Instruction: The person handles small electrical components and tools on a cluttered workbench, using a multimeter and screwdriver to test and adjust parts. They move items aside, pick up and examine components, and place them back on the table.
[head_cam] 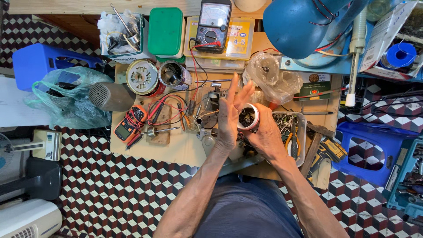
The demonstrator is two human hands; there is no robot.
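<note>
My right hand (267,134) grips a small round motor part (249,117), white-rimmed with a dark inside, held over the low wooden work board (176,147). My left hand (230,112) is raised beside it with its fingers stretched out flat, the palm against the part's left side. Both forearms reach up from the bottom of the view. Under the hands lie metal motor pieces and a shaft (162,130), partly hidden.
An orange multimeter (130,122) with red leads lies left. An analog meter (213,25), a green box (165,31), two round motor housings (157,77) and a blue lamp shade (296,24) sit at the back. A tray with pliers (291,132) is right, blue stools on both sides.
</note>
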